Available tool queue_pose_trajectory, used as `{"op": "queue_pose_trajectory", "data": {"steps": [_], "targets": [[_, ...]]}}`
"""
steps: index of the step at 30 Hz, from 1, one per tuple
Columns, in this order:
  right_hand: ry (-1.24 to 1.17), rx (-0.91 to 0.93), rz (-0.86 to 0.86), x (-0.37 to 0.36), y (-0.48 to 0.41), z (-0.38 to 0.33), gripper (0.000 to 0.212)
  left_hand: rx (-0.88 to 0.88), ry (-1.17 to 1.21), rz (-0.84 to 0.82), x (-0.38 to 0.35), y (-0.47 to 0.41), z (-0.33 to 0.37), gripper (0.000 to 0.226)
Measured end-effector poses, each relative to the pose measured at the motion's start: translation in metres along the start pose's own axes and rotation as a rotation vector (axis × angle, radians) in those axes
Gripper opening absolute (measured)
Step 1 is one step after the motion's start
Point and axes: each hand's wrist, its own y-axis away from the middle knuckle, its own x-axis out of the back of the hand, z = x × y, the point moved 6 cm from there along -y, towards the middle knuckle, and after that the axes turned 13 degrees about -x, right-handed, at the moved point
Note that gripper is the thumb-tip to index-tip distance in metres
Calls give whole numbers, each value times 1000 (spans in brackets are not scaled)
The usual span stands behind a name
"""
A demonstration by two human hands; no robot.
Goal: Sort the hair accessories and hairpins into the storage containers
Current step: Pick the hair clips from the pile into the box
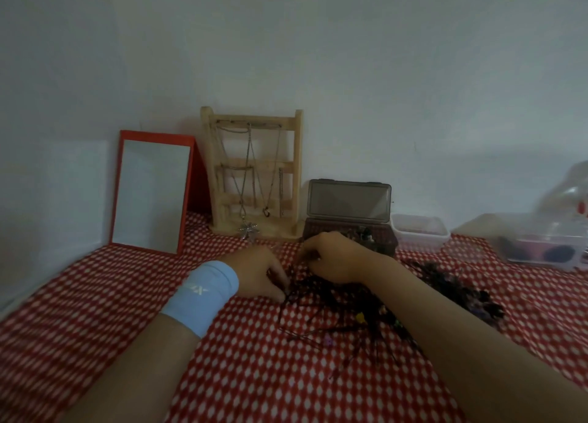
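At the near edge of the hairpins (337, 308), my left hand (261, 270) lies knuckles up, fingertips pressed down among the thin dark wires. Blur keeps me from telling whether it pinches one or only touches them. My right hand (331, 257) is curled just beyond, its fingertips tucked under and out of sight, so I cannot tell what it holds, if anything. A soft pale-blue wristband (203, 295) wraps the left wrist.

Most of the pins sprawl under my right forearm, a spidery tangle with a few small coloured beads. A knobbly heap of dark hair accessories (458, 289) sits to its right, its details too murky to read. Everything lies on a red cloth (254, 375) with white dots.

Behind my right hand stands a brown box (386, 241), its smoky translucent lid (350, 204) raised and its contents mostly hidden. Beside it is a shallow white tub (420, 235), then a clear container (547, 251) cut off by the frame edge. Further left, a wooden rack (254, 168) hangs with chains next to a red-framed mirror (152, 193).
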Motion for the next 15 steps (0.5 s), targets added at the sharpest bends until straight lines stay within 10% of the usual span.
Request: {"op": "queue_pose_trajectory", "data": {"steps": [15], "targets": [[-418, -74, 308, 51, 1, 12, 21, 42, 257, 462, 48, -22, 13, 29]]}}
